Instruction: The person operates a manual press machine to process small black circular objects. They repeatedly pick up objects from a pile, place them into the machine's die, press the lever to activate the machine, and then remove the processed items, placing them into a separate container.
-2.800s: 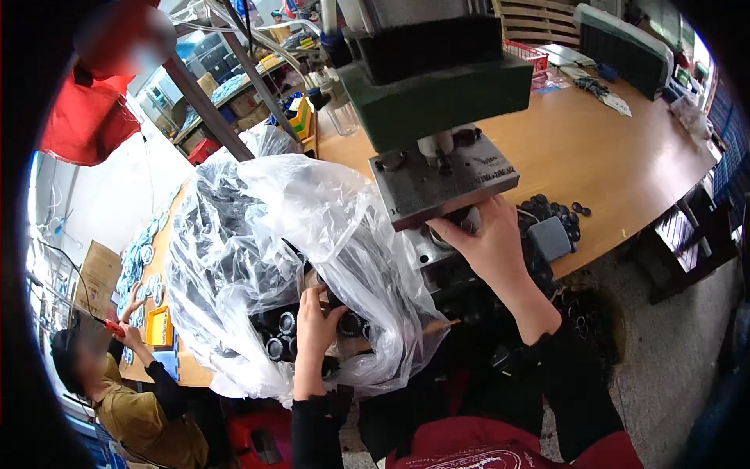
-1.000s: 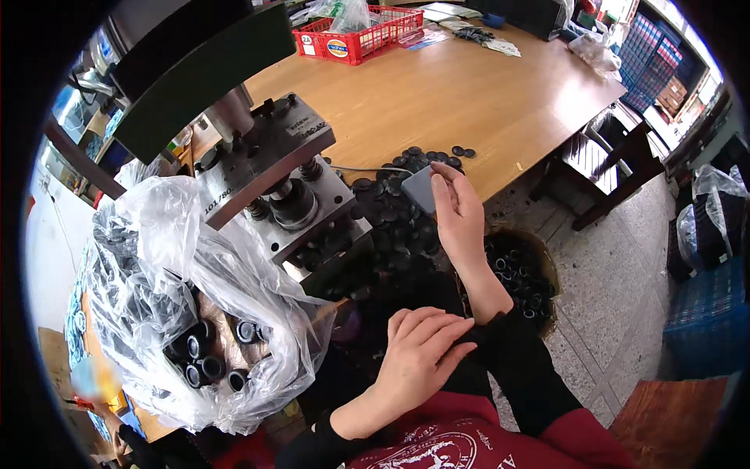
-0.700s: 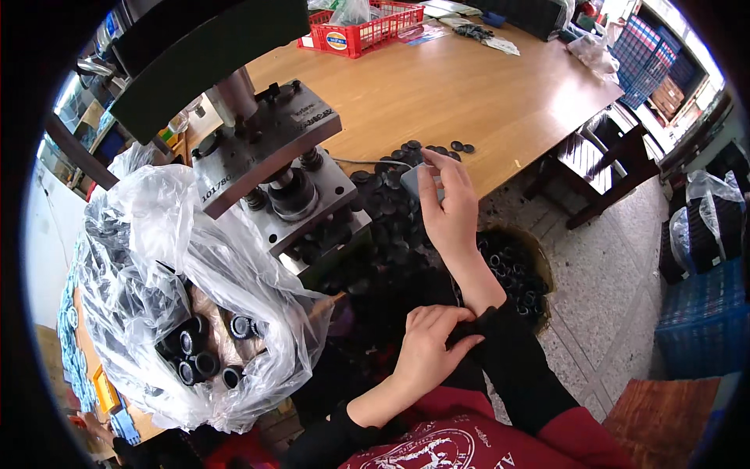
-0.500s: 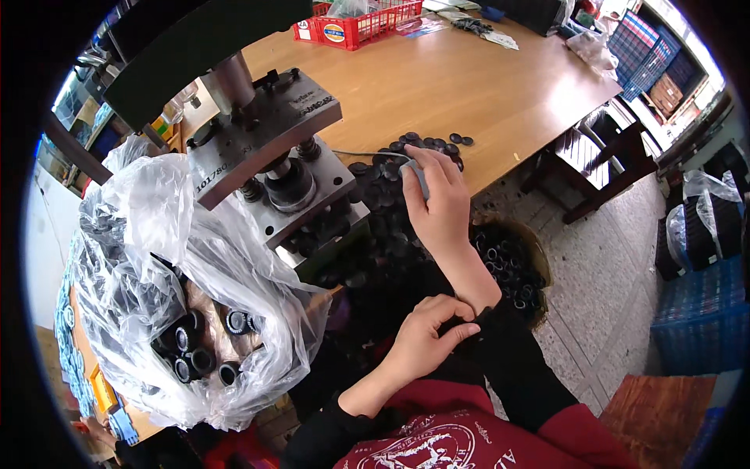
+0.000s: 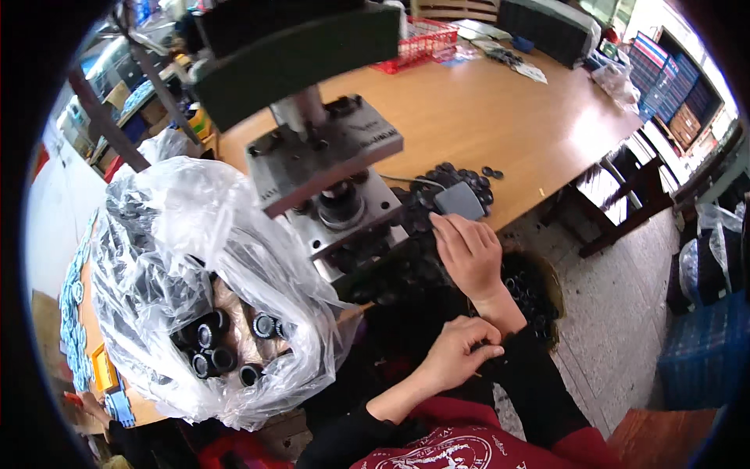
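My left hand (image 5: 462,352) is closed at my right wrist, its curled fingers at the black cuff (image 5: 512,345) of my right sleeve. Beyond it, my right hand (image 5: 473,254) reaches forward with its fingers extended and holds nothing. Its fingertips are at the near edge of a flat grey square box (image 5: 459,202) with a thin cable; whether they touch it I cannot tell. Small round black parts (image 5: 414,262) lie heaped around the box. To the left stands a metal press die (image 5: 340,168), with a dark round piece (image 5: 341,205) between its plates.
A clear plastic bag (image 5: 211,211) with black ring-shaped parts (image 5: 211,332) stands at the left. A basket (image 5: 553,293) of black rings is below the table's right edge. The red crate (image 5: 422,47) sits at the back. Another person's hand (image 5: 95,408) shows at lower left.
The view has shifted, so the press and table sit farther right and lower. My right hand has drawn back from over the grey box, which now shows. My left hand stays at the cuff.
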A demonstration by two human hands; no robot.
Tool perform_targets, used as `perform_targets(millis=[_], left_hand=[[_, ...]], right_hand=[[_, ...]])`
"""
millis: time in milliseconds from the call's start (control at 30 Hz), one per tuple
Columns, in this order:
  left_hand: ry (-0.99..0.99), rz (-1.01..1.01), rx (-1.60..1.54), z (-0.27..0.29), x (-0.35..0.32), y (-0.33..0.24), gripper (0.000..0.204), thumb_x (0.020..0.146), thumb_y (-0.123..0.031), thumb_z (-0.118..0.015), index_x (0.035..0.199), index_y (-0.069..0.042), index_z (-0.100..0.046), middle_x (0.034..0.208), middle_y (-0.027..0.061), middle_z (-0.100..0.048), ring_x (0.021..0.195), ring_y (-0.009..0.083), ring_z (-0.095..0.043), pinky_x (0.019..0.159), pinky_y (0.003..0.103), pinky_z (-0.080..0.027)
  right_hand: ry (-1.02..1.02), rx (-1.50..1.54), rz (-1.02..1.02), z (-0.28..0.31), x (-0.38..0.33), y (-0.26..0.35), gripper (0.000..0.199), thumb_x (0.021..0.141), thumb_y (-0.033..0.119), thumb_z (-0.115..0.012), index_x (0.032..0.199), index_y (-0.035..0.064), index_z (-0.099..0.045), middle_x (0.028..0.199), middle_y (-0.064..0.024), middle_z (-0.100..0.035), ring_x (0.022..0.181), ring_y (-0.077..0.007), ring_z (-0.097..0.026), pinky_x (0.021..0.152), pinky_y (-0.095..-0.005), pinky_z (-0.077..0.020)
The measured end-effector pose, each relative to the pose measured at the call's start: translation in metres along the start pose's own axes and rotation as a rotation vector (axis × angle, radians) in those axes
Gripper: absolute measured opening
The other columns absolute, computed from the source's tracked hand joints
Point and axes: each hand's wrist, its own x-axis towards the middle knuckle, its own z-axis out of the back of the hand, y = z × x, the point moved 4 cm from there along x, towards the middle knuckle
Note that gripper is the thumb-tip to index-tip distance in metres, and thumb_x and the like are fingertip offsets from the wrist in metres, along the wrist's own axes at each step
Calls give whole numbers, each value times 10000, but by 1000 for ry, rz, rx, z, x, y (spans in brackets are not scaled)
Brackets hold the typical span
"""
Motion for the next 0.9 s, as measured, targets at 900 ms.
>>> perform_targets(millis=[900], left_hand=[[459,-110,-192,-10,3,47,334,983,-313,-548,1089,-2,-607,1047,133,-601,1023,281,-558,880,386,-447]], right_hand=[[-45,168,-256,12,-10,-25,210,966,76,-558,1150,-4,-618,1072,-154,-617,876,-258,-627,706,-344,-509]])
